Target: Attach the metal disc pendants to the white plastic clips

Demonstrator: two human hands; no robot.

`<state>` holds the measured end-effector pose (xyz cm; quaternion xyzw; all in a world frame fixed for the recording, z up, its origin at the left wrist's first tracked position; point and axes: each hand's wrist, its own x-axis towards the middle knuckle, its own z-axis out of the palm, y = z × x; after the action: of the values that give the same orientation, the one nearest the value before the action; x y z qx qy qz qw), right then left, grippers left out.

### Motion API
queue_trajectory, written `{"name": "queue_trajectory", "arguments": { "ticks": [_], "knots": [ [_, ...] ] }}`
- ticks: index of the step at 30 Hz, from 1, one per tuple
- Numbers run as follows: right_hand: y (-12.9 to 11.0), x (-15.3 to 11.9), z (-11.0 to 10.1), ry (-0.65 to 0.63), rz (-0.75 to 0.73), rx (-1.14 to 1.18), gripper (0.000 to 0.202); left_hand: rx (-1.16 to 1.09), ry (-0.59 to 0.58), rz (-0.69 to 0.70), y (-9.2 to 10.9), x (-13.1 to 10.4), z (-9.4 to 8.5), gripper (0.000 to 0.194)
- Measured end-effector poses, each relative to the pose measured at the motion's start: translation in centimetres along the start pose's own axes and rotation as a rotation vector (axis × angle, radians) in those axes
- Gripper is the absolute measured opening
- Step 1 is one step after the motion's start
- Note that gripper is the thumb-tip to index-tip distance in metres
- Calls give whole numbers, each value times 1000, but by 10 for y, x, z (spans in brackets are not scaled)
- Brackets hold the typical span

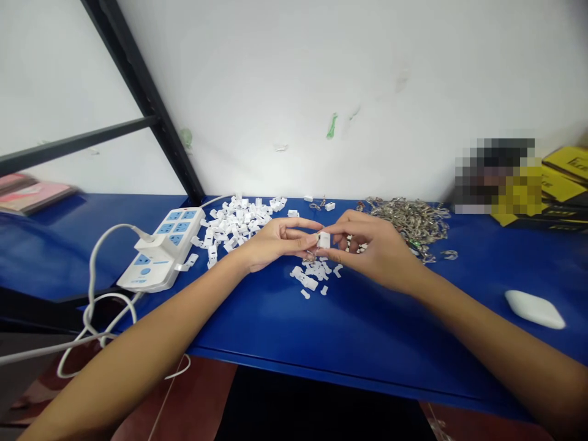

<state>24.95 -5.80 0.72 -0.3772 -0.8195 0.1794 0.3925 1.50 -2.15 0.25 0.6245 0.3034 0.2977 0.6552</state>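
Between my two hands, above the blue table, is a small white plastic block [324,239] with a dark slot on its left side. My left hand [285,239] pinches near its left edge, where a bit of metal seems to show at the fingertips. My right hand [367,242] grips the block from the right with thumb and fingers. Below them lie flat white plastic bits [307,278] in a loose scatter. A heap of white plastic blocks [241,217] spreads behind my left hand. Beyond my right hand sits a pile of metal clasps [413,223].
On the left, a white power strip [156,251] holds a plugged-in adapter with a looping white cable [92,275]. A white rounded case [535,309] lies at right. Yellow and black boxes [563,184] stand at the far right. A black metal frame [142,86] rises at left.
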Motion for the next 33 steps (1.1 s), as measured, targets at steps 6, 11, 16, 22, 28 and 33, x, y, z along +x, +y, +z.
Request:
{"name": "queue_trajectory", "arguments": {
  "ticks": [6,11,16,22,28,33],
  "knots": [
    [42,43,-19,-79,252,-432,36,577,609,391,-4,7,-11,25],
    [64,76,-17,-130,356,-527,39,703,833,469,-3,7,-25,25],
    [49,94,19,-174,173,-434,38,722,872,383,-5,7,-31,32],
    [49,108,50,-263,170,-371,25,828,826,351,-6,7,-32,31],
    [23,80,12,-235,-14,-322,26,825,609,366,1,4,-20,32],
    [-5,44,-9,-55,-247,-332,31,168,192,149,2,2,3,38]
  ]
}}
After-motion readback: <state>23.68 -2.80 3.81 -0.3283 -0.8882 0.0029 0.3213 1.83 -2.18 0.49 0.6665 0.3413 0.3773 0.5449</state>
